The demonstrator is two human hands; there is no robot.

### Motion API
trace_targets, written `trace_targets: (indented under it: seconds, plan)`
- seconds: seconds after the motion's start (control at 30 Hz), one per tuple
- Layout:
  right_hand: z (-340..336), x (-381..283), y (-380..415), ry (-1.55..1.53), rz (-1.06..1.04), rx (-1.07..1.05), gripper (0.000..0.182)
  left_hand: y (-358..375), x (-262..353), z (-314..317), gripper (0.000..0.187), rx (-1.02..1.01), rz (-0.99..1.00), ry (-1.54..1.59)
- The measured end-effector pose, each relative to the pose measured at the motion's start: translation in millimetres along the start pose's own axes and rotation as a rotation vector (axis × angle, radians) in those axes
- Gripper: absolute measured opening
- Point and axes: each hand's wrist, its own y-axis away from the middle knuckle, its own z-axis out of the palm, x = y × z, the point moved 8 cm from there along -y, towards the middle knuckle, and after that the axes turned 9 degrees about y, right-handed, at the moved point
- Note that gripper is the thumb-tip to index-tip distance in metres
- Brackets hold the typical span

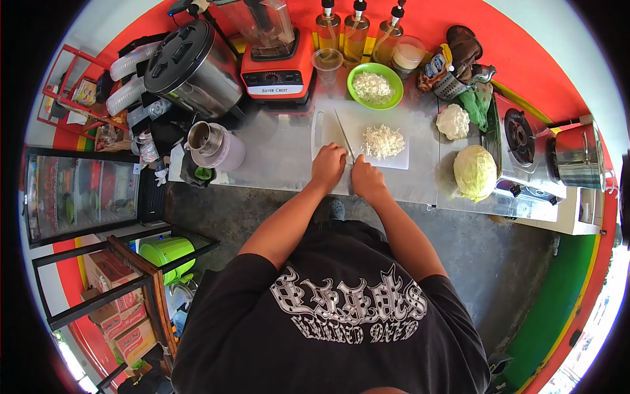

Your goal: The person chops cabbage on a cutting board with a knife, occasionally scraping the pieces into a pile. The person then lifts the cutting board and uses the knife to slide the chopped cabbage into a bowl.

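Note:
A knife lies over the white cutting board, its blade pointing away from me and slightly left. My right hand is closed round its handle at the board's near edge. Just left of the handle, my left hand is closed with curled fingers; what it holds, if anything, is hidden. Shredded pale cabbage forms a pile on the board, right of the blade. Behind the board, a green bowl contains more shreds.
A cabbage and a smaller white piece sit to the right, beside the stove. Behind stand a red blender, a plastic cup and pump bottles. A large steel pot and a jug are left.

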Motion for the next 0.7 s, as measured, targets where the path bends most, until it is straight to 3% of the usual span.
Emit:
trace_targets:
  seconds: [0.23, 0.43, 0.63, 0.7]
  plan:
    - [10.2, -1.0, 2.0, -0.008, 0.084, -0.006, 0.022, -0.7, -2.0, -1.0, 0.012, 0.033, -0.045, 0.033]
    - [-1.7, -6.5, 0.6, 0.059, 0.002, 0.043, 0.021, 0.4, 0.4, -6.4, 0.012, 0.046, 0.002, 0.077]
    - [9.1, -2.8, -0.9, -0.087, 0.092, 0.006, 0.025, 1.0, -5.1, -3.3, 0.01, 0.023, -0.044, 0.077]
    - [3.6, -6.5, -3.6, -0.032, 0.014, 0.004, 0.025, 1.6, -3.3, -3.0, 0.009, 0.009, -0.012, 0.078]
